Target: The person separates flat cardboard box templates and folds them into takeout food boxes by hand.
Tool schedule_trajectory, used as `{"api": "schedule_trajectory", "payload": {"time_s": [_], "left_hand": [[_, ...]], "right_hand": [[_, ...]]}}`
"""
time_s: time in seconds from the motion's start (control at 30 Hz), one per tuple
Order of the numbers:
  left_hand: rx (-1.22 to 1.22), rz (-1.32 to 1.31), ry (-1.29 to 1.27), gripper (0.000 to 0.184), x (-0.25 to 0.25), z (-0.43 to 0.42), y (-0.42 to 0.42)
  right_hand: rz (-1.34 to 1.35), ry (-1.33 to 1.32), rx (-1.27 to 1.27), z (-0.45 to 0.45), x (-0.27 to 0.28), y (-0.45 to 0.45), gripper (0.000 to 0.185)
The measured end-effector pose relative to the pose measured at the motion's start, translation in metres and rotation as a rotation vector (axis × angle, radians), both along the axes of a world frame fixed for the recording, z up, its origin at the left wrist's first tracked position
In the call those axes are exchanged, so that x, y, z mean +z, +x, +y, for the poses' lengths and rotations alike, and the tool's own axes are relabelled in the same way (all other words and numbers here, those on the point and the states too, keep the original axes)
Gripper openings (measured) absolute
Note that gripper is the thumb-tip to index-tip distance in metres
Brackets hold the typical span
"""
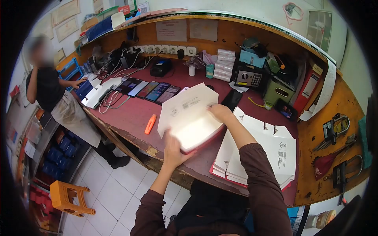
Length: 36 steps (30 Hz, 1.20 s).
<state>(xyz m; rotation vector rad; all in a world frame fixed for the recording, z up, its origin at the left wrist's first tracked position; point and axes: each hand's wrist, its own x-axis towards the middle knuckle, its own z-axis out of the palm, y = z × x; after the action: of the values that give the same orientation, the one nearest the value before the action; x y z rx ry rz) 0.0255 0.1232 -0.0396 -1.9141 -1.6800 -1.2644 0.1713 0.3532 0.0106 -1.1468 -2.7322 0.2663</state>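
A partly folded carton (199, 128), white inside with a red outer face, sits tilted near the table's front edge. Its raised lid panel (185, 104) bears small black print. My left hand (175, 149) grips the carton's near left corner, thumb up along the side. On the right side, my right hand (221, 113) holds the wall, its fingers reaching over the edge. Beside my right forearm lies a stack of flat unfolded cartons (271, 153), white side up. An orange highlighter (150, 124) rests left of the carton.
A row of smartphones (147, 90) lies behind the carton, with white cables (112, 100) to the left. A small safe (248, 77) and a red binder (309, 88) stand at the back right. Another person (59, 88) stands at left beyond an orange stool (71, 196).
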Motion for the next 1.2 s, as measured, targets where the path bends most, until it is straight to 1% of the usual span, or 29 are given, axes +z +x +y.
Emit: {"api": "schedule_trajectory", "payload": {"time_s": [0.07, 0.13, 0.17, 0.2, 0.23, 0.27, 0.3, 0.37, 0.43, 0.5, 0.53, 0.6, 0.63, 0.67, 0.7, 0.73, 0.8, 0.83, 0.87, 0.9, 0.93, 0.97, 1.0, 1.03, 1.07, 1.1, 1.13, 1.17, 1.2], "left_hand": [[-0.003, -0.015, 0.006, 0.058, 0.000, 0.001, 0.001], [-0.011, -0.034, -0.020, 0.058, -0.003, 0.001, 0.000], [-0.011, -0.031, -0.012, 0.058, -0.006, 0.001, -0.001], [0.010, -0.017, -0.022, 0.058, -0.010, 0.000, -0.003], [0.030, -0.004, -0.025, 0.058, -0.010, 0.001, -0.004], [0.022, -0.002, -0.001, 0.058, -0.008, 0.003, -0.004], [0.039, -0.027, -0.012, 0.060, -0.003, 0.003, -0.003], [0.051, -0.053, -0.005, 0.063, 0.007, -0.006, 0.009], [0.188, -0.095, 0.070, 0.069, 0.017, -0.018, 0.022], [0.215, -0.182, 0.246, 0.065, 0.016, -0.022, 0.050], [0.189, -0.154, 0.251, 0.061, 0.016, -0.024, 0.070], [-0.413, -0.073, -0.011, 0.055, 0.029, -0.015, 0.103], [-0.540, 0.019, -0.075, 0.051, 0.037, -0.013, 0.132], [-0.764, 0.056, -0.394, 0.064, 0.057, -0.016, 0.149], [-0.770, 0.156, -0.368, 0.065, 0.033, -0.005, 0.160], [-0.777, 0.253, -0.336, 0.066, 0.008, 0.007, 0.172], [-0.779, 0.308, -0.384, 0.065, -0.002, 0.014, 0.184], [-0.752, 0.366, -0.579, 0.063, 0.017, 0.012, 0.188], [-0.716, 0.424, -0.773, 0.060, 0.030, 0.014, 0.190], [-0.711, 0.432, -0.768, 0.060, 0.035, 0.018, 0.189], [-0.734, 0.383, -0.828, 0.056, 0.037, 0.023, 0.188], [-0.759, 0.331, -0.889, 0.052, 0.040, 0.026, 0.187], [-0.755, 0.332, -0.888, 0.052, 0.047, 0.025, 0.186], [-0.759, 0.396, -0.822, 0.049, 0.056, 0.019, 0.183], [-0.762, 0.461, -0.753, 0.046, 0.061, 0.016, 0.182], [-0.761, 0.467, -0.753, 0.046, 0.059, 0.015, 0.183], [-0.749, 0.531, -0.711, 0.047, 0.054, 0.012, 0.185], [-0.738, 0.593, -0.670, 0.047, 0.051, 0.010, 0.186], [-0.740, 0.598, -0.674, 0.047, 0.049, 0.011, 0.185]], "right_hand": [[-0.007, 0.062, 0.002, -0.005, 0.001, 0.004, 0.044], [0.116, 0.067, -0.120, -0.016, 0.009, 0.006, 0.047], [0.119, 0.075, -0.121, -0.017, 0.009, 0.009, 0.047], [0.190, 0.129, -0.091, -0.012, 0.002, 0.012, 0.048], [0.259, 0.191, -0.061, -0.014, 0.009, 0.016, 0.050], [0.349, 0.179, -0.059, -0.020, 0.014, 0.026, 0.051], [0.440, 0.172, -0.055, -0.040, 0.034, 0.039, 0.052], [0.536, 0.049, -0.059, -0.071, 0.061, 0.066, 0.049], [0.504, -0.089, -0.064, -0.094, 0.073, 0.095, 0.047], [0.484, -0.175, 0.000, -0.123, 0.086, 0.125, 0.042], [0.512, -0.277, 0.013, -0.136, 0.087, 0.140, 0.035], [0.500, -0.529, 0.115, -0.163, 0.098, 0.162, 0.029], [0.493, -0.533, 0.120, -0.177, 0.101, 0.171, 0.029], [0.430, -0.608, 0.241, -0.190, 0.105, 0.179, 0.028], [0.367, -0.682, 0.360, -0.204, 0.108, 0.187, 0.029], [0.365, -0.681, 0.362, -0.218, 0.111, 0.193, 0.029], [0.312, -0.734, 0.460, -0.246, 0.117, 0.206, 0.030], [0.314, -0.727, 0.462, -0.258, 0.118, 0.215, 0.030], [0.361, -0.725, 0.394, -0.269, 0.117, 0.226, 0.032], [0.407, -0.723, 0.327, -0.277, 0.114, 0.237, 0.034], [0.410, -0.717, 0.332, -0.281, 0.107, 0.249, 0.034], [0.575, -0.747, 0.301, -0.286, 0.098, 0.264, 0.036], [0.740, -0.776, 0.269, -0.291, 0.089, 0.274, 0.039], [0.742, -0.776, 0.271, -0.295, 0.077, 0.279, 0.039], [0.861, -0.839, 0.280, -0.296, 0.064, 0.282, 0.038], [0.981, -0.901, 0.287, -0.295, 0.057, 0.282, 0.038], [0.987, -0.900, 0.288, -0.294, 0.050, 0.280, 0.038], [0.920, -0.942, 0.226, -0.293, 0.043, 0.276, 0.037], [0.851, -0.982, 0.164, -0.292, 0.039, 0.270, 0.036]]}}
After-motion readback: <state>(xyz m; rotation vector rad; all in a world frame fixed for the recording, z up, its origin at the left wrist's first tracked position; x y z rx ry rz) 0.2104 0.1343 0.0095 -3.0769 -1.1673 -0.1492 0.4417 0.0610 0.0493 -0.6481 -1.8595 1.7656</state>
